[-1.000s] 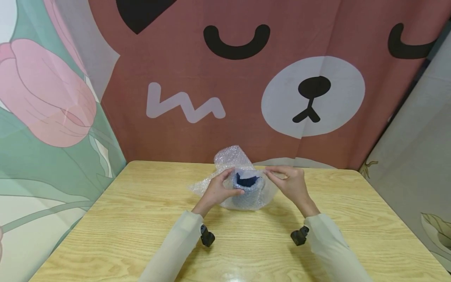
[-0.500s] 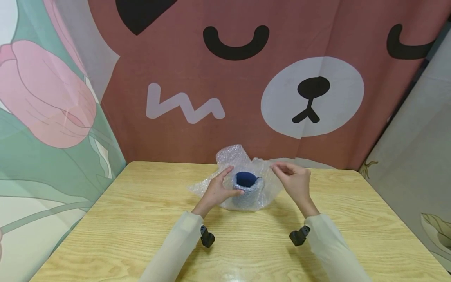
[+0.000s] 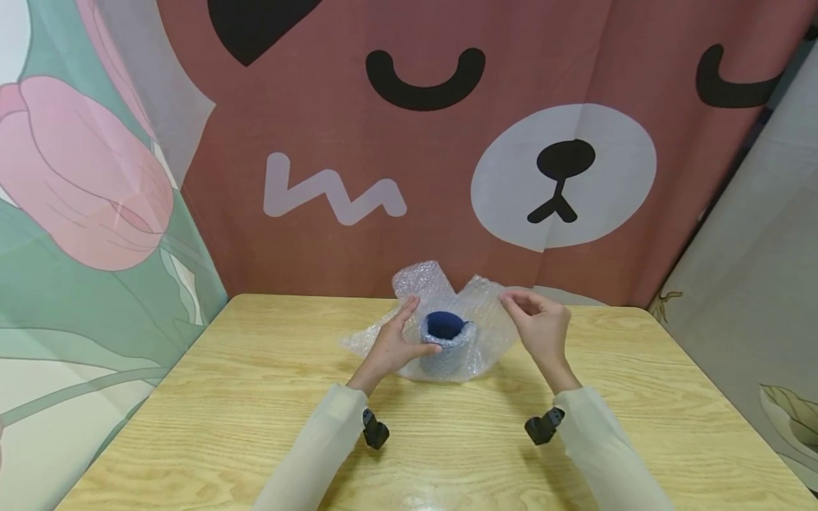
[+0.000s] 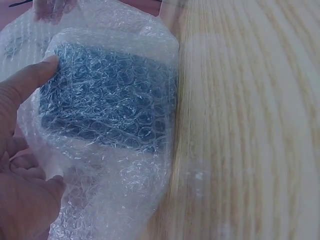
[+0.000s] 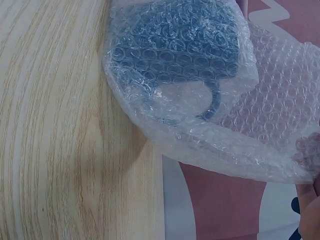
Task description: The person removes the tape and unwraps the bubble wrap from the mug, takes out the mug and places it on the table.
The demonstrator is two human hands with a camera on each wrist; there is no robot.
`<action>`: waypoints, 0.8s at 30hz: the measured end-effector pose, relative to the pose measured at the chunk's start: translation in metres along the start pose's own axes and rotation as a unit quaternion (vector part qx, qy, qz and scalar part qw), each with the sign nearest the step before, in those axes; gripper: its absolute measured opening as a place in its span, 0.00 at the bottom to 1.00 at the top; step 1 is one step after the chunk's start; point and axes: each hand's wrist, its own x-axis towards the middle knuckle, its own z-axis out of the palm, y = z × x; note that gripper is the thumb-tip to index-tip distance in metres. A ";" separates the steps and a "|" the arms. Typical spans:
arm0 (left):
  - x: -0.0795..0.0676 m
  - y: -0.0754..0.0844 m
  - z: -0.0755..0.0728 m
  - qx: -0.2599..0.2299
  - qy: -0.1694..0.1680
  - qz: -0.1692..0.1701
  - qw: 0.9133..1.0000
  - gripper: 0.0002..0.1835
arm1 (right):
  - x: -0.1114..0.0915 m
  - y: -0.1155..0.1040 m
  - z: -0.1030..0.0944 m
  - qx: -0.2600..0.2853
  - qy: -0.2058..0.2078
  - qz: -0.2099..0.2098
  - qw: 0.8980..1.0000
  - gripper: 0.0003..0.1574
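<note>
A dark blue mug (image 3: 445, 325) stands upright on the table, with clear bubble wrap (image 3: 488, 309) around its sides and its mouth uncovered. Through the wrap, my left hand (image 3: 391, 346) holds the mug's left side, thumb at the front and fingers behind. In the left wrist view the thumb (image 4: 35, 80) presses the wrapped side. My right hand (image 3: 544, 328) pinches a loose edge of the wrap, up and to the right of the mug. The right wrist view shows the mug's handle (image 5: 215, 100) through the plastic, and part of the right hand (image 5: 310, 217) at the frame's edge.
The wooden table (image 3: 441, 440) ends just behind the wrap. Behind it hangs a reddish-brown curtain (image 3: 358, 262) with a bear design. More wrap spreads left and stands up behind the mug. Each wrist carries a small black camera (image 3: 375, 429).
My right hand has drawn the wrap's edge up and to the right, away from the mug. A flap that covered part of the mouth is now off it. The left hand stays put.
</note>
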 end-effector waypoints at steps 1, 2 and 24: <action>0.000 0.000 0.000 0.001 0.002 -0.001 1.000 0.55 | 0.000 0.000 0.000 -0.001 0.004 0.003 1.000 0.04; 0.000 0.000 0.000 0.001 0.005 0.001 1.000 0.55 | 0.000 -0.001 0.000 -0.002 0.008 0.005 1.000 0.04; -0.001 0.001 0.000 -0.019 0.009 -0.035 0.999 0.63 | 0.000 0.002 -0.008 -0.004 0.054 0.033 0.998 0.05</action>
